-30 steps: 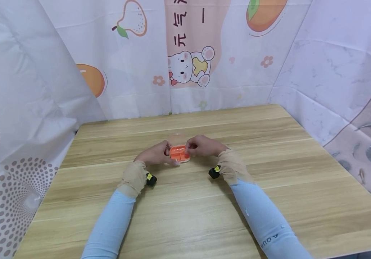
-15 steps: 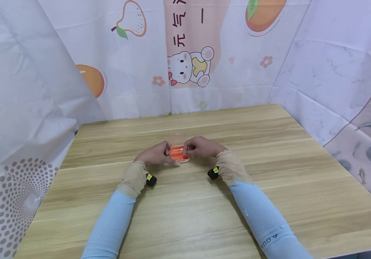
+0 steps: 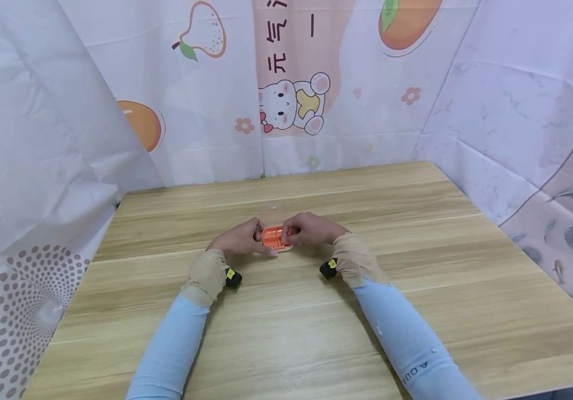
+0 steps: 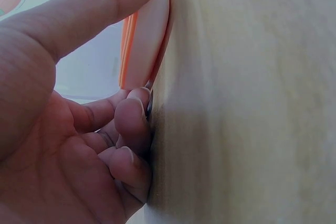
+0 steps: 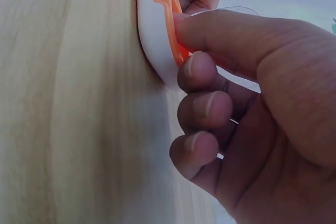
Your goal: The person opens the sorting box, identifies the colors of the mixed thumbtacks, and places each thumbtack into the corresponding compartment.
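A small pill box [image 3: 273, 237] with a white outside and an orange, divided inside lies on the table, its clear lid [image 3: 272, 214] raised at the back. My left hand [image 3: 238, 237] holds its left side, thumb along the front and curled fingers at the back. In the left wrist view the thumb crosses the white wall [image 4: 149, 51]. My right hand [image 3: 311, 229] is at the right end, thumb and forefinger dipping into the compartments. The right wrist view has the thumb [image 5: 226, 35] inside the orange rim [image 5: 167, 9], other fingers curled outside; I cannot tell whether they pinch anything.
The wood-grain table [image 3: 276, 333] spreads around both forearms. Behind it hangs a printed curtain [image 3: 206, 111], with more sheeting on both sides. A small black camera [image 3: 233, 278] is strapped to the left wrist, another black camera [image 3: 328, 269] to the right.
My right hand has shifted slightly left, its thumb and forefinger moving from the box's right edge further over the compartments. The left hand and the pill box stay in place.
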A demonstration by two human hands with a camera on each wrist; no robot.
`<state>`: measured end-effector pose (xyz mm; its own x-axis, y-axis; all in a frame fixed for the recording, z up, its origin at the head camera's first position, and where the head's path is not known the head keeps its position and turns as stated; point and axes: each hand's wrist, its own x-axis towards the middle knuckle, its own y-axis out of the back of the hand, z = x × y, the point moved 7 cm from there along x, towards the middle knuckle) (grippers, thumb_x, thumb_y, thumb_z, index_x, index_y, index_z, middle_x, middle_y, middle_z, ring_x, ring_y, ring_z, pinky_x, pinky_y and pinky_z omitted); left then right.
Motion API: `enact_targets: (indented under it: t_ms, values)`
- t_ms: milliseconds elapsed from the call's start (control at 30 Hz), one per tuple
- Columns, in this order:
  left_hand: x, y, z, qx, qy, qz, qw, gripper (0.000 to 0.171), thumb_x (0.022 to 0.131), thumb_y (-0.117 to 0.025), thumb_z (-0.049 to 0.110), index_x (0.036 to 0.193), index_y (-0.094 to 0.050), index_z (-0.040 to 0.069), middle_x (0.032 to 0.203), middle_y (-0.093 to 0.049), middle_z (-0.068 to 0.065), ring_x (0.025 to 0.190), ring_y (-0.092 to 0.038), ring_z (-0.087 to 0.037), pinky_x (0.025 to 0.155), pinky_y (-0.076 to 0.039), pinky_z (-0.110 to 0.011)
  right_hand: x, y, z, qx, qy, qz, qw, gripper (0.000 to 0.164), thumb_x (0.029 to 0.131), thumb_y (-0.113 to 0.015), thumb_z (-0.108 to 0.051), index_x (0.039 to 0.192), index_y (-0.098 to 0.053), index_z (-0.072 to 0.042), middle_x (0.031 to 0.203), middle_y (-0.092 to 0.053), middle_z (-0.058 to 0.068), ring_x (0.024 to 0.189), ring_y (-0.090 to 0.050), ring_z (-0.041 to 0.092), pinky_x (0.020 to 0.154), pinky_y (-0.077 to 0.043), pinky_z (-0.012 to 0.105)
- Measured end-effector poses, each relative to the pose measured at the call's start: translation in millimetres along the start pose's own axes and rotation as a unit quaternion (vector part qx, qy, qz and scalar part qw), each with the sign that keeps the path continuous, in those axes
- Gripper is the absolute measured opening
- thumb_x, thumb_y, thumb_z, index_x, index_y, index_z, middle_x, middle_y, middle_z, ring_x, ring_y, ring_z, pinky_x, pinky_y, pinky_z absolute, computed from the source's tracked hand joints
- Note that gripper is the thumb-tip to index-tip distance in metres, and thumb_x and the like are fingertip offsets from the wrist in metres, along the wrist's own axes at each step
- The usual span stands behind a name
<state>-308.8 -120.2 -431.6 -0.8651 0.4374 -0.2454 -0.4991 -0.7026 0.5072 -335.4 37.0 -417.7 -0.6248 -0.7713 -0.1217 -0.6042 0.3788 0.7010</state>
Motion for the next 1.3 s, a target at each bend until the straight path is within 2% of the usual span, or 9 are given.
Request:
enact_targets:
  t_ms: [67,167,267,467,567,700,933,1100,1300]
  values:
    - [-0.6,-0.2,0.7,-0.001,-0.001,0.001,1.0,0.061,0.081,-0.09,0.024,0.119,-0.049,0.002,0.1,-0.055,-0.008,0.088,-0.045,-0.021,0.076,-0.036,-0.034,-1,1,3,0.013,-0.003,0.003,1.0,0.007,0.098,-0.068,-0.009,0.096,-0.072,-0.014,0.077,-0.062,-0.002,0.068,-0.053,0.011,0.063,-0.044,0.027]
    - [-1.1,-0.3,0.9,-0.003,-0.001,0.003,1.0,0.061,0.08,-0.091,0.023,0.119,-0.049,0.002,0.099,-0.054,-0.008,0.088,-0.044,-0.021,0.076,-0.036,-0.034,-5,5,11,0.066,-0.024,0.015,0.997,0.008,0.101,-0.064,-0.012,0.101,-0.073,-0.012,0.081,-0.063,0.002,0.067,-0.053,0.014,0.06,-0.044,0.029]
    - [-1.1,0.0,1.0,-0.003,-0.003,0.004,1.0,0.062,0.08,-0.091,0.023,0.12,-0.049,0.002,0.099,-0.053,-0.008,0.088,-0.044,-0.021,0.077,-0.037,-0.034,-9,13,19,0.11,-0.051,0.053,0.991,0.014,0.104,-0.061,-0.019,0.103,-0.071,-0.009,0.081,-0.06,0.007,0.064,-0.05,0.016,0.056,-0.042,0.03]
    - [-1.4,1.7,0.8,0.009,-0.004,0.006,0.9999,0.062,0.081,-0.09,0.023,0.122,-0.049,0.002,0.098,-0.054,-0.008,0.088,-0.046,-0.021,0.077,-0.039,-0.034,-12,29,24,0.136,-0.088,0.16,0.974,0.048,0.105,-0.056,-0.048,0.107,-0.063,-0.001,0.086,-0.056,0.013,0.066,-0.048,0.019,0.06,-0.041,0.032]
    - [-0.8,1.7,0.7,0.01,-0.006,0.003,0.9999,0.063,0.081,-0.09,0.024,0.123,-0.048,0.001,0.098,-0.054,-0.008,0.088,-0.046,-0.02,0.076,-0.039,-0.034,-11,28,25,0.183,-0.097,0.186,0.96,0.059,0.103,-0.053,-0.057,0.115,-0.059,0.001,0.094,-0.059,0.016,0.064,-0.048,0.02,0.059,-0.041,0.033]
    - [-0.3,1.6,2.1,0.01,-0.009,0.002,0.9999,0.064,0.081,-0.09,0.023,0.124,-0.048,0.001,0.098,-0.053,-0.007,0.088,-0.045,-0.02,0.076,-0.038,-0.034,-6,20,24,0.23,-0.094,0.175,0.953,0.058,0.105,-0.047,-0.057,0.125,-0.057,-0.003,0.107,-0.066,0.018,0.062,-0.05,0.018,0.053,-0.04,0.029]
    - [1.5,1.3,1.5,0.013,-0.008,0.003,0.9999,0.066,0.079,-0.092,0.025,0.124,-0.049,0.002,0.098,-0.052,-0.007,0.088,-0.045,-0.02,0.076,-0.037,-0.034,-6,15,25,0.239,-0.108,0.16,0.952,0.059,0.104,-0.044,-0.061,0.123,-0.061,-0.008,0.109,-0.071,0.016,0.06,-0.052,0.016,0.051,-0.04,0.027]
    - [2.7,0.6,0.9,0.012,-0.008,0.003,0.9999,0.065,0.078,-0.092,0.025,0.123,-0.05,0.003,0.097,-0.051,-0.006,0.087,-0.044,-0.02,0.075,-0.037,-0.034,-7,18,27,0.224,-0.09,0.132,0.961,0.057,0.103,-0.05,-0.059,0.122,-0.063,-0.007,0.105,-0.07,0.015,0.061,-0.052,0.019,0.056,-0.042,0.029]
    - [-0.7,1.1,0.7,0.012,-0.005,0.004,0.9999,0.063,0.079,-0.092,0.025,0.122,-0.051,0.004,0.097,-0.05,-0.007,0.088,-0.043,-0.021,0.076,-0.035,-0.035,-11,20,26,0.197,-0.066,0.084,0.975,0.035,0.102,-0.063,-0.044,0.119,-0.069,-0.015,0.1,-0.064,0.022,0.064,-0.054,0.019,0.057,-0.044,0.028]
